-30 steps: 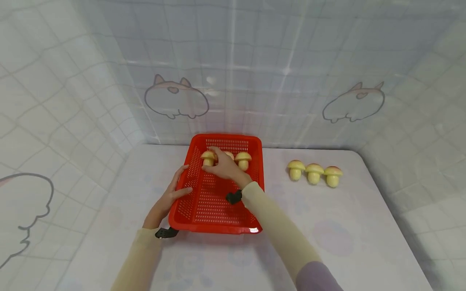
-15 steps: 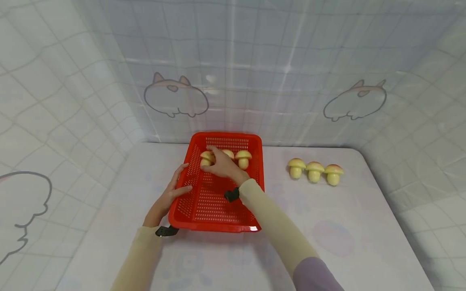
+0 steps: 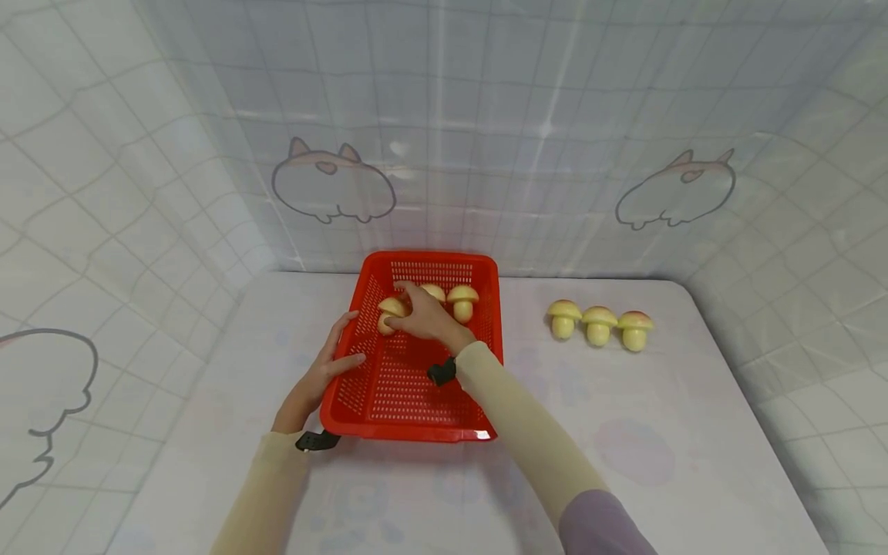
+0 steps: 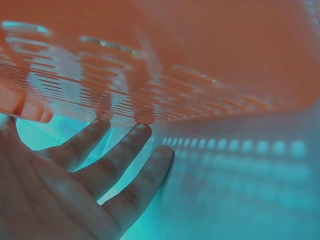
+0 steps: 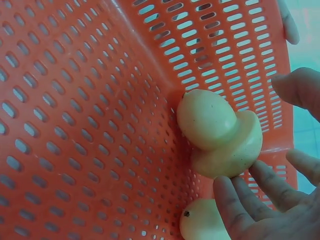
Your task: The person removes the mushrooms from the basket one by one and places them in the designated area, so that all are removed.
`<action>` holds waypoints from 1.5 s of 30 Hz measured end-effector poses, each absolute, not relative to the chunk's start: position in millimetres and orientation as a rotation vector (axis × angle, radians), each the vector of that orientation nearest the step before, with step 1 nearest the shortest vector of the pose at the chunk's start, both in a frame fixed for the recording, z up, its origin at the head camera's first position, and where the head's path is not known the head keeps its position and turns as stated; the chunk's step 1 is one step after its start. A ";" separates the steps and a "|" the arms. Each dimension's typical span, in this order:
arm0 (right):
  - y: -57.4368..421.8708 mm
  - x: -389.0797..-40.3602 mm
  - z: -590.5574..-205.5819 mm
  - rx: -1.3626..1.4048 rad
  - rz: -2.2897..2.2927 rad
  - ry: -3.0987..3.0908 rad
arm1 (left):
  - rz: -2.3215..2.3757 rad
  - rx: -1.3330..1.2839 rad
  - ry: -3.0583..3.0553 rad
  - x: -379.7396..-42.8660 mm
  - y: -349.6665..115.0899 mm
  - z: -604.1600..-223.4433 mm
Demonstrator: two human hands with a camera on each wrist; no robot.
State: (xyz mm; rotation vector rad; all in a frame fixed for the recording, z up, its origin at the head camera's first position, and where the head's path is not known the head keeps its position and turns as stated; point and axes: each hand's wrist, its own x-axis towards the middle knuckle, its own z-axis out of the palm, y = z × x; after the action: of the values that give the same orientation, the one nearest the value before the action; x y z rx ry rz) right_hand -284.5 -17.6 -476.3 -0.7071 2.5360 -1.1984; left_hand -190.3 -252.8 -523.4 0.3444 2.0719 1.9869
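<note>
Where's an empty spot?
The table is bare in front of the outside mushrooms and left of the left hand. The red basket is free at its near end; its far end is crowded by three inner mushrooms and the right hand.

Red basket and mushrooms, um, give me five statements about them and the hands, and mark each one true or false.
1. Three mushrooms lie on the table to the right of the basket. True.
2. The left hand touches the basket's left side. True.
3. The right hand is touching a mushroom on the table. False: its fingertips touch the leftmost mushroom in the basket.
4. Five mushrooms show inside the basket. False: three show, one partly hidden by the right hand.
5. The basket's walls have slots through them. True.
</note>
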 end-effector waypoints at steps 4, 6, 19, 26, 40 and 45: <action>-19.2 -284.5 -476.9 -0.690 -1.212 2.526 | 1.991 0.345 2.065 -191.5 -254.4 -524.0; -20.1 -285.2 -478.1 -0.684 -1.237 2.514 | 1.991 0.344 2.063 -191.8 -254.9 -524.2; -24.2 -290.0 -486.7 -0.679 -1.226 2.523 | 1.991 0.338 2.063 -191.9 -255.4 -524.0; -24.4 -291.0 -490.9 -0.678 -1.187 2.525 | 1.990 0.330 2.072 -192.3 -253.5 -524.3; -27.6 -291.3 -492.7 -0.704 -1.086 2.555 | 1.984 0.347 2.080 -193.5 -254.3 -525.6; -28.2 -289.7 -492.7 -0.720 -1.054 2.574 | 1.982 0.346 2.094 -193.2 -254.1 -525.9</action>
State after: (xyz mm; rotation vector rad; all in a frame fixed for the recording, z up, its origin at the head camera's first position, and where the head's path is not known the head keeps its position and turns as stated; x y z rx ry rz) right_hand -289.7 -28.2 -492.7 -0.7205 2.5738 -1.0544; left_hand -193.2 -254.1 -525.9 0.3460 2.0945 1.9820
